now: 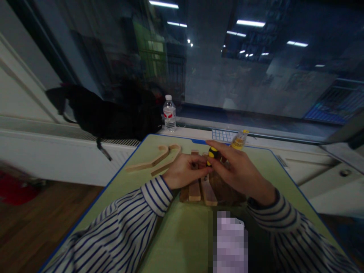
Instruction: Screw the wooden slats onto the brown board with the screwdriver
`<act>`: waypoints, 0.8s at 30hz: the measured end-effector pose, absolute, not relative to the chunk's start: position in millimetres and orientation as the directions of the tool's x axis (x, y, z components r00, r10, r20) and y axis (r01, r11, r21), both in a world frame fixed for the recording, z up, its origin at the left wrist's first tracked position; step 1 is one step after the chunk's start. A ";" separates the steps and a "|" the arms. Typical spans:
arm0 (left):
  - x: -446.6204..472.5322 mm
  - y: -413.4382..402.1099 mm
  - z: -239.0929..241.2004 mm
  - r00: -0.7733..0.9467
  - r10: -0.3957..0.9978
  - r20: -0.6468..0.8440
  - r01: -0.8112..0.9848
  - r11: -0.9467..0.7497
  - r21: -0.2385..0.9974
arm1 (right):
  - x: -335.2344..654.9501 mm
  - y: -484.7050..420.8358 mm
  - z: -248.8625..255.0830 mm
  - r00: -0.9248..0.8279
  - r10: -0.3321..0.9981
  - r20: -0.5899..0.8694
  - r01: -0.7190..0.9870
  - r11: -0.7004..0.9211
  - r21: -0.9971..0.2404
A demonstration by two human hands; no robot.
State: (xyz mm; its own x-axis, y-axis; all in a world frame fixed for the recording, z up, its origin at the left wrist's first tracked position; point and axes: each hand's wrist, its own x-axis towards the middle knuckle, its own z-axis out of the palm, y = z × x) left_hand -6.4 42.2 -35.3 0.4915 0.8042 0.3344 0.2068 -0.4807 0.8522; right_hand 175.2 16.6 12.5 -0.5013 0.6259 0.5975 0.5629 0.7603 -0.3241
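Note:
My right hand [241, 172] is closed around a screwdriver with a yellow and black handle [212, 152], which stands roughly upright. Its tip is hidden behind my fingers. My left hand [183, 171] reaches in from the left, its fingertips pinched together at the foot of the screwdriver; what they hold is too small or covered to make out. Under both hands lies a dark brown wooden board [227, 193]. Two paler wooden strips, a left strip [195, 192] and a right strip [209, 194], rest on it, partly covered by my hands.
Two hook-ended wooden pieces [150, 163] lie left on the green table [165, 242]. A clear bottle with a yellow label [239, 141] is at the back edge. A water bottle [170, 115] and a black bag [113, 117] sit on the windowsill. A blurred pale patch covers the front.

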 end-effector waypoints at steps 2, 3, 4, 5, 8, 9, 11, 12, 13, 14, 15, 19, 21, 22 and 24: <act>-6.7 42.3 -35.3 0.497 0.800 0.335 0.221 -0.490 0.843 | 174.9 16.9 12.3 -0.501 0.627 0.597 0.567 0.759 -0.321; -6.9 42.4 -35.4 0.498 0.799 0.336 0.229 -0.494 0.839 | 174.7 17.2 12.0 -0.502 0.626 0.597 0.567 0.759 -0.320; -7.0 42.5 -35.4 0.499 0.799 0.336 0.236 -0.498 0.834 | 174.5 17.5 11.6 -0.503 0.625 0.597 0.567 0.760 -0.318; -7.1 42.5 -35.5 0.499 0.798 0.337 0.243 -0.503 0.830 | 174.4 17.8 11.1 -0.505 0.624 0.596 0.566 0.761 -0.317; -7.1 42.1 -35.0 0.498 0.799 0.337 0.259 -0.508 0.822 | 174.1 19.1 9.5 -0.508 0.617 0.601 0.559 0.767 -0.315; -7.0 41.8 -34.6 0.499 0.799 0.334 0.261 -0.507 0.822 | 174.1 19.5 9.0 -0.508 0.616 0.603 0.555 0.769 -0.318; -6.7 41.0 -33.5 0.502 0.799 0.332 0.262 -0.507 0.821 | 174.0 20.1 8.2 -0.506 0.613 0.607 0.548 0.772 -0.323; -6.5 40.6 -33.0 0.501 0.798 0.335 0.263 -0.509 0.820 | 174.0 20.3 8.0 -0.505 0.612 0.609 0.547 0.773 -0.323; -6.3 40.4 -32.6 0.500 0.798 0.336 0.268 -0.511 0.817 | 174.0 20.4 7.9 -0.505 0.609 0.611 0.546 0.774 -0.320; -6.2 40.2 -32.3 0.494 0.801 0.338 0.274 -0.513 0.813 | 173.9 20.3 7.8 -0.504 0.607 0.614 0.548 0.775 -0.317; -6.1 40.1 -32.2 0.488 0.803 0.341 0.281 -0.514 0.810 | 173.9 20.2 7.8 -0.502 0.607 0.617 0.550 0.774 -0.313; -5.9 40.7 -32.8 0.472 0.809 0.352 0.287 -0.518 0.806 | 173.6 19.5 7.8 -0.495 0.612 0.616 0.558 0.768 -0.314; -6.0 41.2 -33.1 0.463 0.814 0.351 0.282 -0.511 0.812 | 173.6 19.2 7.8 -0.491 0.614 0.618 0.562 0.765 -0.314; -6.1 41.4 -33.1 0.460 0.817 0.348 0.280 -0.506 0.816 | 173.7 19.0 8.0 -0.489 0.619 0.615 0.568 0.761 -0.314; -6.3 41.7 -33.0 0.457 0.823 0.337 0.281 -0.493 0.823 | 173.9 18.1 8.7 -0.484 0.630 0.608 0.581 0.751 -0.315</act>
State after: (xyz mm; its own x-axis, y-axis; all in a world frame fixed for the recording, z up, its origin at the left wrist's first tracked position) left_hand -6.3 41.7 -33.0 0.4566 0.8233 0.3373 0.2811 -0.4931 0.8233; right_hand 173.9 18.1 8.7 -0.4842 0.6296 0.6076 0.5806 0.7507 -0.3153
